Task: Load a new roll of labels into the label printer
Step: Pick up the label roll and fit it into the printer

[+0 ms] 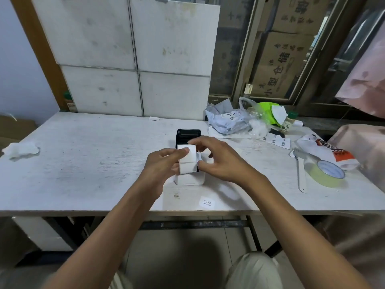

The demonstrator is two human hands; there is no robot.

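Your white label roll (187,160) sits between both hands just above the label printer (189,178), whose black lid (188,134) stands open behind it at the middle of the desk (83,159). Your left hand (164,165) pinches the roll's left side with thumb on top, while your right hand (218,159) pinches its right end with the fingertips. A tape roll (327,174) lies well apart to the right.
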